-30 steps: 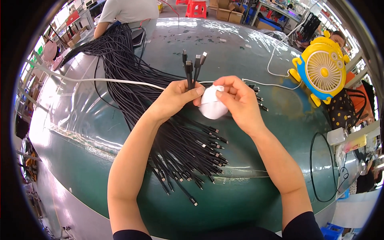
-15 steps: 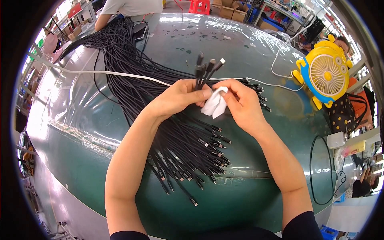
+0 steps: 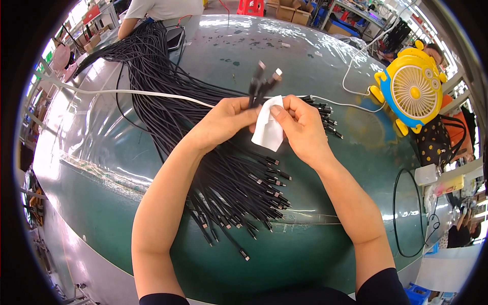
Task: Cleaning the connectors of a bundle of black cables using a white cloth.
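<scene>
My left hand [image 3: 223, 123] is closed round a few black cables, and their plug ends [image 3: 263, 86] stick up above the fingers, slightly blurred. A white cloth [image 3: 268, 127] is pinched between the thumb and fingers of my right hand [image 3: 303, 128]. It hangs flat beside the held cables and touches or nearly touches them; the exact contact is hidden. Beneath both hands a large bundle of black cables [image 3: 152, 86] runs from the far left. Many of its plug ends fan out on the green table [image 3: 305, 259], and another group of plugs [image 3: 325, 118] lies past my right hand.
A white cord [image 3: 127, 92] crosses the bundle and table. On the right stand a yellow and blue fan [image 3: 412, 89] and a black dotted bag [image 3: 433, 140]. A black cable loop [image 3: 406, 213] hangs near the right edge. Another person [image 3: 165, 9] sits at the far left.
The white cloth, crumpled before, is now spread flatter and hangs beside the cables. The held plug ends have shifted and tilted a little. My right hand has moved slightly left and up.
</scene>
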Demonstrator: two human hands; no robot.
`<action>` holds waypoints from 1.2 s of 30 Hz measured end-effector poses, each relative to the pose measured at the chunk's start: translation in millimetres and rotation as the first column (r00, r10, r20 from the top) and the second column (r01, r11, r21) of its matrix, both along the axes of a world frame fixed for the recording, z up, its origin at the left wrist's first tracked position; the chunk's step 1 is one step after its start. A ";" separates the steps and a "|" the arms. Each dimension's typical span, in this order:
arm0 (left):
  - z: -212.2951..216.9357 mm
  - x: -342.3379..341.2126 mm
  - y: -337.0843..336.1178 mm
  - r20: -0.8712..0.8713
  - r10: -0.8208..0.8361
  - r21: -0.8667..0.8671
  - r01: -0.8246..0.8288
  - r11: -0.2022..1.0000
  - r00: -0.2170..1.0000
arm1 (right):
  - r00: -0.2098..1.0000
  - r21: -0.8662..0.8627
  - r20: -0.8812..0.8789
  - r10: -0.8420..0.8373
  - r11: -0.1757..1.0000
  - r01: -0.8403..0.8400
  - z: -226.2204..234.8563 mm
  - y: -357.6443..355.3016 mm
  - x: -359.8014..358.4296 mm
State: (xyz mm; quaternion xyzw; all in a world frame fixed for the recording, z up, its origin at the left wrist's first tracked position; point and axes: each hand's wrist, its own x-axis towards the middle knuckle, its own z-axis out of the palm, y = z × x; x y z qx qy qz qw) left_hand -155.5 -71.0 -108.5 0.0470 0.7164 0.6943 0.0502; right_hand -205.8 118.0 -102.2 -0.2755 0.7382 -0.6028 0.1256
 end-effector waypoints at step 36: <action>17.7 13.9 34.5 -0.088 0.105 -0.067 -0.111 0.992 0.991 | 0.997 0.045 -0.073 0.013 0.999 -0.010 33.4 30.8 18.6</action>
